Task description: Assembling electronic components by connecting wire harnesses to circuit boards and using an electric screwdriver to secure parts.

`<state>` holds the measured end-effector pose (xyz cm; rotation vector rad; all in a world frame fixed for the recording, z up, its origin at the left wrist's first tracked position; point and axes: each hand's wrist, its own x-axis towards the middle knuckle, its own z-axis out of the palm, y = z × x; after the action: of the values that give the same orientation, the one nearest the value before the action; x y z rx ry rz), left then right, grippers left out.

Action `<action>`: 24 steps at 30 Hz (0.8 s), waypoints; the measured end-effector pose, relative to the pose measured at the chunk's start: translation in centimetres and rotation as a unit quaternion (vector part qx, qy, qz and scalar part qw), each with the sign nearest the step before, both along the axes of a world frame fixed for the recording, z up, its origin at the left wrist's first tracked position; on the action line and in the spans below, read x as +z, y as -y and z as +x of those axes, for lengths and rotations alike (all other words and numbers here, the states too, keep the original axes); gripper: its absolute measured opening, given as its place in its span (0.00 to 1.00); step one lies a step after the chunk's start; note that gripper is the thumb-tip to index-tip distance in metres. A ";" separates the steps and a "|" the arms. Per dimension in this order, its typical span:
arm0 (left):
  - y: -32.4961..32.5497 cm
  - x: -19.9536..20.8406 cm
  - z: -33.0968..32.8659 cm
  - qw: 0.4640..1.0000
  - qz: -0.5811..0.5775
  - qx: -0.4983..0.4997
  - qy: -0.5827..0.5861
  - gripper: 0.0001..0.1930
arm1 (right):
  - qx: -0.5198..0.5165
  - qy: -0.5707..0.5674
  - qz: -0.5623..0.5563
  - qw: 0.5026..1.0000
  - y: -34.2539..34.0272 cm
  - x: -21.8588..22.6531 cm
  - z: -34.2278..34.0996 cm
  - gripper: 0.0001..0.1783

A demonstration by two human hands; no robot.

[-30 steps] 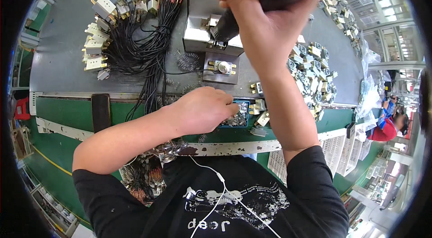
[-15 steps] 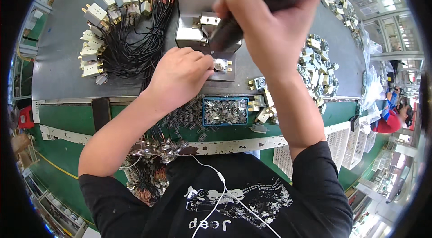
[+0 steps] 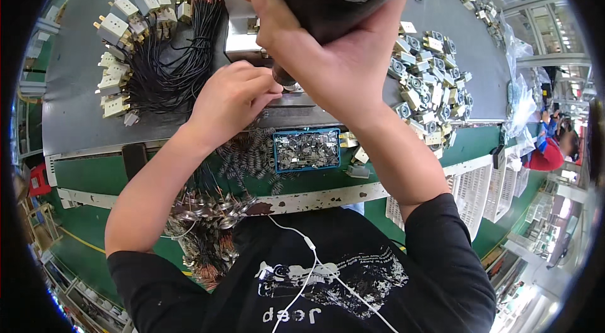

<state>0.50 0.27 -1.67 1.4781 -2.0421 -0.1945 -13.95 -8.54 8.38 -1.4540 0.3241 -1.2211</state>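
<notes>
My right hand point(image 3: 343, 74) is wrapped around a thick black electric screwdriver point(image 3: 334, 8). Its narrow end points down at a small round metal part point(image 3: 292, 88) on the metal fixture point(image 3: 299, 101). My left hand point(image 3: 232, 101) lies just left of that part, fingers curled and thumb pressed in toward them. What the left fingertips pinch is too small and hidden to make out. My right hand and the screwdriver cover much of the part and of the shiny metal block point(image 3: 242, 40) behind it.
White socket-like blocks point(image 3: 115, 27) with bundled black wires point(image 3: 170, 74) lie left. Several metal-and-white assemblies point(image 3: 435, 93) are spread right. A blue tray point(image 3: 307, 170) of small metal clips and loose springs point(image 3: 242, 160) sit along the near edge. Another person point(image 3: 547, 155) is far right.
The screwdriver has come down, its end now at the round part, where before it was held higher and tilted. My left hand stays beside the part. The whole view has shifted slightly.
</notes>
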 end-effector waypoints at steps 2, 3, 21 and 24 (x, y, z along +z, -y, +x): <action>0.3 0.1 -0.1 1.000 -0.010 -0.008 0.000 0.05 | -0.003 0.019 -0.002 1.000 0.2 -0.6 0.1 0.37; 0.3 0.1 -0.2 1.000 -0.010 -0.010 0.012 0.05 | -0.005 0.018 -0.003 1.000 0.2 -0.6 0.2 0.37; 0.3 0.0 -0.2 1.000 -0.001 -0.014 0.013 0.05 | 0.026 0.074 -0.018 0.997 0.6 -0.9 1.2 0.44; 0.1 -0.7 0.1 1.000 0.025 0.001 -0.016 0.07 | 0.074 -0.066 -0.074 0.992 1.7 -0.1 1.5 0.43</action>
<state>0.60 0.20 -2.41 1.4978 -2.0234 -0.2678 -12.46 -10.24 8.32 -1.6609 0.2141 -1.0486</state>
